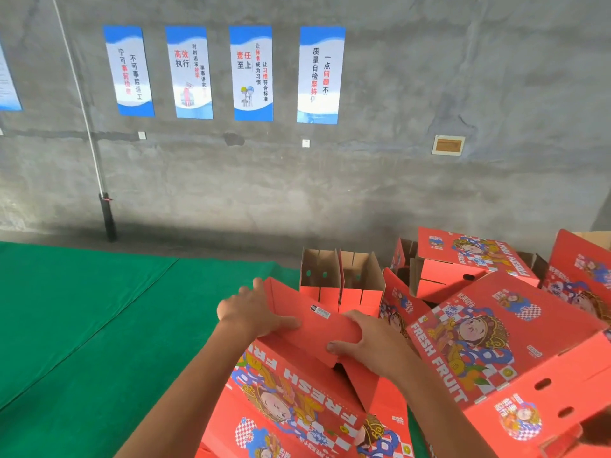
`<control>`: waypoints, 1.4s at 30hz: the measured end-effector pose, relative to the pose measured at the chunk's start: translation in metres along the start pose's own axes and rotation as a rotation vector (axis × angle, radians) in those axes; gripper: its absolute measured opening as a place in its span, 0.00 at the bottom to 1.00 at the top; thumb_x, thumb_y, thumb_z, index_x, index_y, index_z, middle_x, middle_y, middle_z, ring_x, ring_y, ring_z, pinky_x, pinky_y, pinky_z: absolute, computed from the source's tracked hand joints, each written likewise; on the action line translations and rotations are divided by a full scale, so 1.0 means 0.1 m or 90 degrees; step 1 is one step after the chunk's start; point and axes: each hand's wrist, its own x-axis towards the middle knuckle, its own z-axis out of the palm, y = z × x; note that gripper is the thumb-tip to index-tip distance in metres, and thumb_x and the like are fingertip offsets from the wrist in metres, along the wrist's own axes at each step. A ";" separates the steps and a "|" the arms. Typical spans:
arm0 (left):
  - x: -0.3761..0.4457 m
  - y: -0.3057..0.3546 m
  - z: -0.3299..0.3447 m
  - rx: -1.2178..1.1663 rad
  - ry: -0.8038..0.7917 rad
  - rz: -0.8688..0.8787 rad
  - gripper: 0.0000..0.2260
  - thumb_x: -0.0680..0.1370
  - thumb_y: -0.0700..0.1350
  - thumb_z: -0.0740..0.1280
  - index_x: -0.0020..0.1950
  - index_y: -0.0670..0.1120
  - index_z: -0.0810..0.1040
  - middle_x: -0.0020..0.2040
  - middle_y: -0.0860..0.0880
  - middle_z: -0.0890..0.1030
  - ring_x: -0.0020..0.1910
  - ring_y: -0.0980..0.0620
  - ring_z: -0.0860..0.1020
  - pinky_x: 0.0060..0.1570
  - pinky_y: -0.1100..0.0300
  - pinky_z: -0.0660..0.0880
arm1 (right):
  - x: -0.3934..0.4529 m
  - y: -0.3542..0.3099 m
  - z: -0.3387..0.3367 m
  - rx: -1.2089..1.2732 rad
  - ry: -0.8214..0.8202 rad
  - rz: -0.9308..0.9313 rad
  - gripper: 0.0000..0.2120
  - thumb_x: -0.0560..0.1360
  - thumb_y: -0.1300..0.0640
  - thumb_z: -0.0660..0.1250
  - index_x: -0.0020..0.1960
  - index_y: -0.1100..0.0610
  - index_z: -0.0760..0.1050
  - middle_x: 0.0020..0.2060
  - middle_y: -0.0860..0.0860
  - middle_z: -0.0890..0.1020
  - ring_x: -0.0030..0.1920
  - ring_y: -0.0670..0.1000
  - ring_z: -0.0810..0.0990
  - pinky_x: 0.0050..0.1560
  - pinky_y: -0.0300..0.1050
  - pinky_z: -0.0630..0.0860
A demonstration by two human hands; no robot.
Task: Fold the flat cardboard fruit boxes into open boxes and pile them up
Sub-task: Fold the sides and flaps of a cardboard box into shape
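Low in the middle of the frame, the left hand [251, 312] and right hand [367, 342] both clasp a red end flap [307, 320] of the fruit box [291, 391] on the green table cover [99, 325], mid-fold; next, I'd guess, press that flap inward to lock.

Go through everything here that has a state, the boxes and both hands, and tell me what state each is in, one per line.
box being folded: partly folded, one red flap raised
left hand: grips the raised flap's far end
right hand: fingers curled round the flap's near edge
folded boxes: assembled, lying tilted in a loose heap on the right
two boxes at the back: standing, brown insides showing
green cloth: spread flat, creased
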 end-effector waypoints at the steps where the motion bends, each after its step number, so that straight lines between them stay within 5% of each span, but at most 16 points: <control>1: 0.01 0.04 0.01 0.014 -0.002 -0.019 0.60 0.58 0.82 0.67 0.80 0.50 0.56 0.70 0.46 0.73 0.67 0.42 0.76 0.58 0.47 0.74 | 0.01 -0.05 0.02 -0.035 0.006 0.013 0.31 0.69 0.27 0.68 0.68 0.40 0.71 0.62 0.41 0.81 0.61 0.47 0.79 0.59 0.51 0.76; 4: 0.02 0.11 0.04 0.036 0.014 -0.023 0.55 0.64 0.80 0.65 0.80 0.49 0.55 0.73 0.44 0.70 0.72 0.41 0.71 0.63 0.44 0.72 | 0.02 -0.08 0.05 -0.056 0.053 0.057 0.26 0.72 0.26 0.64 0.58 0.45 0.75 0.53 0.43 0.82 0.56 0.50 0.80 0.54 0.50 0.77; 7: 0.04 0.02 0.08 0.016 0.050 -0.018 0.46 0.72 0.79 0.47 0.81 0.51 0.56 0.76 0.44 0.67 0.75 0.41 0.67 0.65 0.41 0.70 | -0.01 -0.01 0.06 0.189 0.204 0.108 0.23 0.81 0.33 0.57 0.39 0.50 0.73 0.37 0.45 0.79 0.44 0.52 0.79 0.46 0.49 0.73; 11: 0.13 -0.23 0.06 -0.022 0.042 -0.083 0.47 0.71 0.81 0.45 0.80 0.51 0.60 0.75 0.45 0.68 0.75 0.40 0.66 0.64 0.41 0.70 | -0.11 0.02 0.18 0.322 0.352 0.152 0.22 0.85 0.45 0.53 0.41 0.56 0.74 0.38 0.53 0.79 0.45 0.57 0.80 0.49 0.53 0.75; 15: 0.22 -0.46 0.00 -0.046 0.031 -0.134 0.47 0.72 0.81 0.45 0.79 0.49 0.64 0.74 0.43 0.71 0.73 0.39 0.69 0.66 0.42 0.69 | -0.22 0.03 0.24 0.321 0.085 0.245 0.31 0.84 0.36 0.44 0.51 0.54 0.79 0.43 0.56 0.86 0.45 0.57 0.86 0.53 0.52 0.81; 17: 0.25 -0.58 -0.02 -0.062 0.022 -0.154 0.47 0.72 0.81 0.43 0.78 0.49 0.64 0.73 0.42 0.72 0.73 0.38 0.70 0.66 0.43 0.69 | -0.28 0.00 0.25 0.455 -0.060 0.330 0.27 0.84 0.34 0.50 0.59 0.54 0.76 0.42 0.60 0.87 0.41 0.60 0.88 0.47 0.55 0.85; 20: 0.25 -0.71 -0.03 -0.074 0.019 -0.173 0.45 0.73 0.79 0.44 0.77 0.49 0.66 0.72 0.41 0.73 0.72 0.37 0.71 0.67 0.43 0.69 | -0.40 -0.13 0.22 0.535 -0.238 0.373 0.25 0.78 0.33 0.64 0.57 0.54 0.77 0.42 0.63 0.87 0.43 0.63 0.88 0.49 0.59 0.85; 25: 0.23 -0.87 -0.02 -0.121 0.020 -0.199 0.40 0.78 0.74 0.46 0.74 0.46 0.70 0.70 0.39 0.75 0.70 0.38 0.73 0.68 0.44 0.70 | -0.55 -0.20 0.22 0.639 -0.271 0.377 0.32 0.79 0.32 0.61 0.65 0.59 0.70 0.47 0.66 0.86 0.46 0.64 0.88 0.45 0.53 0.85; 33: 0.24 -1.07 -0.03 -0.200 0.023 -0.211 0.39 0.80 0.72 0.48 0.73 0.42 0.72 0.70 0.38 0.76 0.70 0.38 0.74 0.68 0.46 0.70 | -0.65 -0.43 0.25 0.783 -0.284 0.406 0.21 0.84 0.44 0.63 0.71 0.52 0.64 0.50 0.71 0.84 0.47 0.68 0.87 0.39 0.54 0.84; 39: 0.35 -1.29 -0.07 -0.300 0.092 -0.239 0.41 0.78 0.73 0.50 0.69 0.39 0.76 0.66 0.34 0.78 0.68 0.36 0.76 0.67 0.46 0.71 | -0.58 -0.55 0.25 0.954 -0.257 0.337 0.12 0.83 0.53 0.66 0.65 0.47 0.72 0.49 0.72 0.83 0.47 0.72 0.85 0.38 0.59 0.84; 42: 0.44 -1.34 -0.18 -0.408 0.151 -0.223 0.37 0.80 0.70 0.52 0.68 0.39 0.77 0.66 0.33 0.78 0.67 0.35 0.76 0.66 0.45 0.71 | -0.46 -0.66 0.12 0.967 -0.164 0.261 0.14 0.82 0.57 0.68 0.64 0.43 0.76 0.46 0.69 0.80 0.45 0.71 0.85 0.40 0.60 0.84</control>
